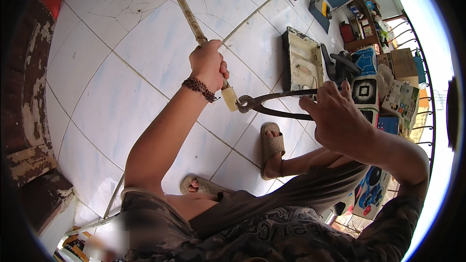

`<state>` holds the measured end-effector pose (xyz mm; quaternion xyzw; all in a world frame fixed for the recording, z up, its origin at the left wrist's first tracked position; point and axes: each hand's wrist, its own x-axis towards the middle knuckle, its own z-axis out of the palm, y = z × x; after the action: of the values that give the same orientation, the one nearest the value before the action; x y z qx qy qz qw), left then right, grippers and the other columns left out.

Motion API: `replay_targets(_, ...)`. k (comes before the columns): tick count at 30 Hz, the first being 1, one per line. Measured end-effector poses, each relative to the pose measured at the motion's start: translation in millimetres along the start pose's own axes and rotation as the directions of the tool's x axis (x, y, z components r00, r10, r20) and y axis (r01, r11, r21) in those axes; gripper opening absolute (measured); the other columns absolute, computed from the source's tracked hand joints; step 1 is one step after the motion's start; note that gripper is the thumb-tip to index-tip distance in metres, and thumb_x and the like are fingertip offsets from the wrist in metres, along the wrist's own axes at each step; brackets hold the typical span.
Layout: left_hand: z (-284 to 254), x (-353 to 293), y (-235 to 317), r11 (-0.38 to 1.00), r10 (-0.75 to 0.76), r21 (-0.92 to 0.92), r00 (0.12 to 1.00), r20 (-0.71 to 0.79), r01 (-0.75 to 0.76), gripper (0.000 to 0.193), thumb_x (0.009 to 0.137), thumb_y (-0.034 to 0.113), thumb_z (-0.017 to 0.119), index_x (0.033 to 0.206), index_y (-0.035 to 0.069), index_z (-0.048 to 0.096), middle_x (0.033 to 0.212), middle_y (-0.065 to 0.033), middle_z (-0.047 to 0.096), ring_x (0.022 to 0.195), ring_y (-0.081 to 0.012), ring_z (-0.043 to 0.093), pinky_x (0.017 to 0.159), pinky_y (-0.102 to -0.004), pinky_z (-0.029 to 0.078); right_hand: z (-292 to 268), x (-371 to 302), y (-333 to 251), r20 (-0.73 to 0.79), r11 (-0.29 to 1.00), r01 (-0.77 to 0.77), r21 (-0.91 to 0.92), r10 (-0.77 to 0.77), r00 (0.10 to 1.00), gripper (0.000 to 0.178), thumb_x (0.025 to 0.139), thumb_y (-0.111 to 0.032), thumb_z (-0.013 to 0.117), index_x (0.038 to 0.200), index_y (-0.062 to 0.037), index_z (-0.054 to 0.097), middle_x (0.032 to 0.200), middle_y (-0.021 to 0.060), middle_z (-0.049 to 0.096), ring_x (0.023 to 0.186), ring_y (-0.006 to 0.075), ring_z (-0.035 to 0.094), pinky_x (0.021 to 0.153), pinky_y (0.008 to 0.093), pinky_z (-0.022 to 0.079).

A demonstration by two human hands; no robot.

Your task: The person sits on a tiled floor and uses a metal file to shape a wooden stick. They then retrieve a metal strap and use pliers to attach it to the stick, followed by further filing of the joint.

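Above a white tiled floor point(121, 63), with a long wooden pole point(187, 12) as the landmark: left hand point(209, 65) wrapped tight around the pole near its lower end, grip clamped on the shaft, apparently to steady it. Just past that end, dark metal pincers point(272, 104), jaws closed around the pole's pale tip point(230, 98). At the pincers' far handles, right hand point(335, 116), grip closed on them, seemingly squeezing to bite the tip. Below the pole's end, two sandalled feet point(272, 148) on the floor. Right of the pole, a paint-stained tray point(303, 60), then stacked cardboard boxes point(388, 92) against a railing point(429, 92). Far left, a peeling, weathered wall point(26, 92).
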<state>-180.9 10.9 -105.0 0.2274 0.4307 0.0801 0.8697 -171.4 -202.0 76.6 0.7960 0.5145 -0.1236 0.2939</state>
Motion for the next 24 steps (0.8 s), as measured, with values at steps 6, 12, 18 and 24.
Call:
replay_targets(6, -15.9, 7.5, -0.8, 0.998, -0.039, -0.049, 0.995, 0.088, 0.043, 0.013, 0.089, 0.018, 0.055, 0.086, 0.012, 0.044, 0.054, 0.0004, 0.032, 0.041, -0.0145, 0.032, 0.042, -0.0345, 0.029, 6.3, 9.1, 1.1, -0.09, 0.99, 0.017, -0.137, -0.029, 0.996, 0.049, 0.067, -0.001, 0.06, 0.115, -0.0022, 0.051, 0.082, 0.0145, 0.053, 0.092, 0.0319, 0.057, 0.082, 0.0539, 0.045)
replay_targets(12, -19.9, 3.5, 0.4, 0.997, -0.035, -0.071, 0.994, 0.099, 0.043, 0.016, 0.089, 0.02, 0.056, 0.084, 0.013, 0.042, 0.053, 0.0005, 0.031, 0.041, -0.0147, 0.03, 0.042, -0.0348, 0.028, 0.2, 11.9, -1.5, -0.134, 0.998, -0.007, -0.066, -0.002, 0.991, 0.041, 0.084, -0.018, 0.062, 0.119, -0.0015, 0.048, 0.082, 0.0138, 0.054, 0.086, 0.0303, 0.061, 0.078, 0.0488, 0.048)
replay_targets(18, -14.1, -3.8, -2.5, 0.997, -0.052, -0.057, 0.994, 0.096, 0.057, 0.025, 0.091, 0.021, 0.057, 0.078, 0.016, 0.036, 0.055, 0.0021, 0.033, 0.042, -0.0129, 0.032, 0.042, -0.0321, 0.027, 3.1, 15.4, -3.6, -0.196, 0.949, 0.013, -0.315, -0.078, 0.978, 0.036, 0.098, -0.037, 0.05, 0.099, -0.0016, 0.059, 0.079, 0.0117, 0.059, 0.073, 0.0277, 0.063, 0.067, 0.0448, 0.052)
replay_targets(24, -28.3, -3.2, -2.2, 0.996, -0.045, -0.066, 0.985, 0.167, 0.056, 0.018, 0.091, 0.02, 0.055, 0.081, 0.014, 0.041, 0.051, 0.0012, 0.033, 0.039, -0.014, 0.032, 0.041, -0.0337, 0.028, -0.6, 39.7, 6.8, 0.017, 0.994, -0.041, -0.097, 0.043, 0.999, 0.043, 0.098, -0.038, 0.049, 0.076, -0.0046, 0.064, 0.063, 0.0105, 0.063, 0.064, 0.0274, 0.067, 0.061, 0.0416, 0.053)
